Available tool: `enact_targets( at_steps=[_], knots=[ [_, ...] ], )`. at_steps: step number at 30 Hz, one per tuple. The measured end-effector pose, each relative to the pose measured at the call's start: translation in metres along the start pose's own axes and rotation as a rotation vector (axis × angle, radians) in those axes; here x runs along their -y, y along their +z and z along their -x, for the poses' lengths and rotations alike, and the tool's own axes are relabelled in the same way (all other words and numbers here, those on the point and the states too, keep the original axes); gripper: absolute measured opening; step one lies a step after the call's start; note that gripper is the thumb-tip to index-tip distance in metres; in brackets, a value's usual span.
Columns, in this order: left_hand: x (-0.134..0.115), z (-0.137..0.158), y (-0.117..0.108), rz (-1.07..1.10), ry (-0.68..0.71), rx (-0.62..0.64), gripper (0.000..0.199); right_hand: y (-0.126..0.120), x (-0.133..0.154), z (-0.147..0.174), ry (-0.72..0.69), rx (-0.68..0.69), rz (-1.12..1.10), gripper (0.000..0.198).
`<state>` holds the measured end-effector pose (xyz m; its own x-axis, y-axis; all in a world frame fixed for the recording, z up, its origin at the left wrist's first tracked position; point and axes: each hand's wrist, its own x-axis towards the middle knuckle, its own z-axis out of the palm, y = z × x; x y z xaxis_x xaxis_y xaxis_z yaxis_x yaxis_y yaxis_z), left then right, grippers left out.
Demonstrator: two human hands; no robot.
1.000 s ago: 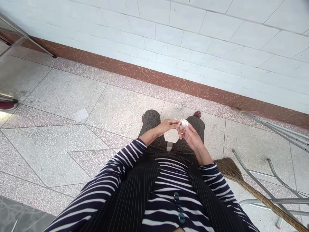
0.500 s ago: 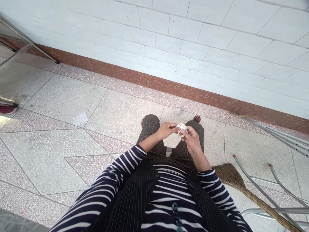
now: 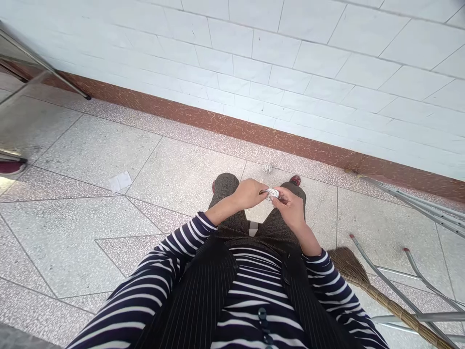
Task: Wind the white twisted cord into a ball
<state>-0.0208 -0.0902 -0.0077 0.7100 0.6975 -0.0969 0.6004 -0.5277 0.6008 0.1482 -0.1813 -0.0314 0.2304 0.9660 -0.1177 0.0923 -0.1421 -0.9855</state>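
Observation:
Above my knees, both hands meet at a small white piece of looped cord (image 3: 272, 193). My right hand (image 3: 291, 206) has its fingers and thumb closed around the piece from the right. At its left edge, my left hand (image 3: 249, 195) pinches with thumb and fingers. A thin greyish line shows at those left fingertips, too small to make out. Part of the white piece is hidden by my fingers. Beyond my knees, a ball of white cord (image 3: 266, 167) lies on the floor near the wall.
A straw broom (image 3: 348, 264) lies at my right, beside a metal-tube frame (image 3: 385, 283). Folded metal legs (image 3: 407, 196) rest near the wall. At left are a scrap of paper (image 3: 120, 182), table legs (image 3: 58, 75) and another person's shoe (image 3: 11, 167).
My left hand has turned over, its back now facing up, and its fingertips sit closer against the white piece. My right fingers have closed further around it. The ball stays by the wall.

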Motion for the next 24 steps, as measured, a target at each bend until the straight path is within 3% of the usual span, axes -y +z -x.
enact_targets(
  at_steps=[3,5,9,11,16,18,21,24],
  knots=[
    [-0.006,0.002,0.000,0.085,0.026,-0.074,0.030,0.006,0.001,-0.004,0.052,-0.093,-0.210,0.029],
    [-0.005,0.002,0.001,0.264,0.022,-0.085,0.033,0.007,0.001,-0.007,0.081,-0.108,-0.274,0.032],
    [0.009,0.000,0.003,0.721,0.039,0.021,0.039,0.001,-0.003,-0.009,0.162,-0.109,-0.386,0.037],
    [0.017,0.000,0.009,0.820,0.038,0.066,0.040,-0.002,-0.004,-0.012,0.183,-0.120,-0.421,0.040],
    [0.022,0.005,0.037,0.647,-0.046,0.042,0.032,0.000,-0.006,-0.027,0.156,-0.180,-0.406,0.040],
    [0.019,0.008,0.044,0.544,-0.020,0.074,0.032,0.001,-0.008,-0.035,0.115,-0.226,-0.355,0.036],
    [0.014,0.011,0.043,0.413,0.081,0.088,0.031,-0.003,-0.015,-0.040,0.057,-0.284,-0.249,0.029],
    [0.016,0.008,0.030,0.295,0.154,0.019,0.022,-0.005,-0.024,-0.031,0.045,-0.221,-0.163,0.018]
  ],
)
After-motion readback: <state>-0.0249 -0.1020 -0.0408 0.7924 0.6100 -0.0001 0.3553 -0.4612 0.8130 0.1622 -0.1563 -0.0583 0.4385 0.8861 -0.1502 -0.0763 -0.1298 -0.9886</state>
